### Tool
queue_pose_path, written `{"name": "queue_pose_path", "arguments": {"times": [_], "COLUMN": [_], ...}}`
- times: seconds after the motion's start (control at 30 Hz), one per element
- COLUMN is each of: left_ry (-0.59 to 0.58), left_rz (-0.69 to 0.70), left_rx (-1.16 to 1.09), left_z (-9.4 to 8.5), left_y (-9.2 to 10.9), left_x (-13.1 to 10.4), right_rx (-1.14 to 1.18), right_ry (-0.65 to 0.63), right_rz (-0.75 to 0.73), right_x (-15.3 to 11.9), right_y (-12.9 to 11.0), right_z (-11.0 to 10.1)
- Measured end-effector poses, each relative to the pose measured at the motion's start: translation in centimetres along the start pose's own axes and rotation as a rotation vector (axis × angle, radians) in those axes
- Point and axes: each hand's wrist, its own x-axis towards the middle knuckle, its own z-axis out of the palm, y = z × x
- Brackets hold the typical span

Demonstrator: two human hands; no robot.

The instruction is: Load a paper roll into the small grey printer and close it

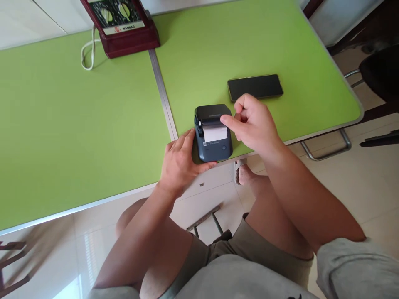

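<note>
A small dark blue-black label printer (213, 154) sits at the front edge of the green table, with a white strip of paper (215, 133) showing at its slot. My left hand (182, 160) holds it from the left, fingers along its side and thumb across its front edge. On the other side is my right hand (254, 122), its fingers curled and its thumb stretched out over the right end of the slot. Thumb and fingers are apart, with nothing visible between them. Whether the thumb presses on the printer I cannot tell.
A phone (255, 87) lies dark on the green table (77, 124) behind my right hand. Farther back stands a dark red appliance (131, 43) with dials and a white cord (92, 52). A metal strip (162, 91) crosses the tabletop. A black chair (380, 74) is at the right.
</note>
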Motion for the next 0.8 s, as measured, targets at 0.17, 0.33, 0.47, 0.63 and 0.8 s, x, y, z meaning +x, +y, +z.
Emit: {"name": "queue_pose_path", "arguments": {"times": [0.17, 0.33, 0.47, 0.63, 0.8], "left_ry": [-0.033, -0.067, -0.060, -0.069, -0.086], "left_rz": [0.020, 0.035, 0.049, 0.069, 0.046], "left_rx": [0.055, 0.096, 0.105, 0.100, 0.092], "left_z": [-0.1, -0.1, 0.0, 0.0, -0.1], "left_y": [0.2, 0.2, 0.3, 0.5, 0.9], "left_x": [-0.1, -0.1, -0.2, -0.3, -0.2], "right_rx": [-0.194, -0.787, -1.003, -1.105, -1.149], "right_ry": [0.080, -0.112, -0.301, -0.403, -0.448], "right_rz": [-0.101, -0.089, -0.059, 0.013, 0.018], "right_x": [1.3, 1.7, 1.6, 2.0, 2.5], "right_y": [-1.2, -3.4, -4.6, -5.4, -5.6], "right_z": [0.2, 0.5, 1.1, 1.4, 1.5]}}
